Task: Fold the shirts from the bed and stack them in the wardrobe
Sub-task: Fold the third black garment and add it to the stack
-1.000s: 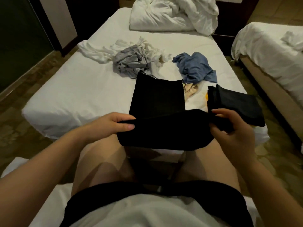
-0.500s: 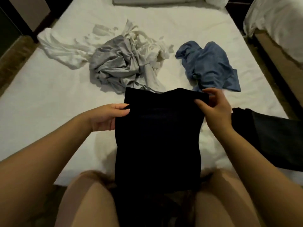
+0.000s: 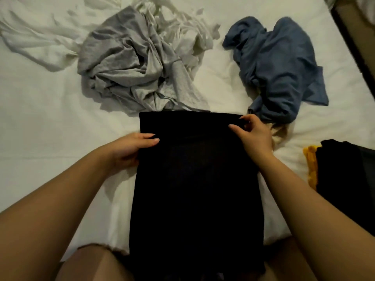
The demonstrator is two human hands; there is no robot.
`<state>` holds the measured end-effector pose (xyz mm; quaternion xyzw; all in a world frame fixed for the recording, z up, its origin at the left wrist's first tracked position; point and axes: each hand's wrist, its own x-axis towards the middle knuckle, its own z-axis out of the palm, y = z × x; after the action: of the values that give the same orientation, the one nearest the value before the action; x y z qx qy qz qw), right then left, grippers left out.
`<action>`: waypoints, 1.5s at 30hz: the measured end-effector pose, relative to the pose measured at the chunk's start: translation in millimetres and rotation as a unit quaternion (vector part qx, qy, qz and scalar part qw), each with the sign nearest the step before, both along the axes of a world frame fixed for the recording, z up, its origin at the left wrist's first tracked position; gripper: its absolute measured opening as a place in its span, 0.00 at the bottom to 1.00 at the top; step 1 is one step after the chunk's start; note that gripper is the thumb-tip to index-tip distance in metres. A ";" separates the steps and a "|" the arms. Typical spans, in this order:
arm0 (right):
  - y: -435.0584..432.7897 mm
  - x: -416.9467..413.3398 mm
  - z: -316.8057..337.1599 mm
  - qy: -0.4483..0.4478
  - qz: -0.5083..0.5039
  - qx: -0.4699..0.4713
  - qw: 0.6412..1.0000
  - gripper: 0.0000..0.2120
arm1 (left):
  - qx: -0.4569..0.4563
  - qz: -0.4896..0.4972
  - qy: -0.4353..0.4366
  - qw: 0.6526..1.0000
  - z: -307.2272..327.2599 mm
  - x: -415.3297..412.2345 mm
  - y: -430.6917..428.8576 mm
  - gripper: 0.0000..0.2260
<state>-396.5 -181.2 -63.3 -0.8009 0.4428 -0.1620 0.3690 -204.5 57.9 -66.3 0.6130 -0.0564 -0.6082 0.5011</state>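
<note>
Cloth [image 3: 36,43], white and rumpled, sprawls far left on the bed [image 3: 40,122]; one piece or more, I cannot tell. One crumpled grey shirt [image 3: 125,63] lies beside it. The left hand [image 3: 129,149] grips the left edge of one black shirt [image 3: 194,179], folded long at the bed's near edge; the right hand [image 3: 253,134] pinches its far right corner. Then one bunched blue shirt [image 3: 280,63], one yellow piece [image 3: 310,167], one folded black pile [image 3: 345,175].
</note>
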 end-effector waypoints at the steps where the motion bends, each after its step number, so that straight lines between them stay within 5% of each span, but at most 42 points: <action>1: 0.1 0.3 4.0 0.003 -0.003 0.012 1.000 0.17 | 0.009 0.012 -0.022 1.000 4.0 -4.5 -0.6 0.13; 6: 13.4 -9.4 22.5 0.020 -0.003 0.057 0.998 0.25 | 0.021 0.143 -0.159 0.977 19.0 -36.3 5.7 0.10; 10: 51.4 -48.8 25.8 0.015 0.042 -0.014 0.999 0.33 | 0.079 0.237 -0.340 0.907 23.3 -89.3 29.3 0.23; 17: 154.2 -152.8 4.2 0.043 0.059 -0.003 0.997 0.32 | 0.106 0.180 -0.433 0.877 15.9 -195.4 97.9 0.30; 25: 189.9 -206.8 13.4 -0.029 0.054 0.185 0.981 0.34 | 0.042 0.125 -0.387 0.913 14.9 -239.5 144.3 0.31; 31: 189.1 -223.1 28.9 -0.102 0.052 0.199 0.973 0.19 | -0.007 0.186 -0.310 0.932 34.7 -246.6 155.0 0.19; 37: 191.8 -239.9 41.7 -0.085 0.079 0.189 0.975 0.11 | -0.031 0.155 -0.220 0.963 50.2 -247.0 171.0 0.14; 42: 204.8 -257.9 93.3 -0.084 0.106 0.222 0.966 0.14 | -0.044 0.113 -0.186 0.975 71.8 -259.0 188.0 0.17; 45: 202.9 -269.0 126.9 -0.030 0.171 0.198 0.965 0.24 | -0.052 0.012 -0.261 0.964 92.7 -260.7 197.0 0.24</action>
<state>-665.5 21.7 63.6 -0.7703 0.3115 -0.0291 0.5557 -465.2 255.0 26.4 0.7239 -0.2093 -0.4174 0.5079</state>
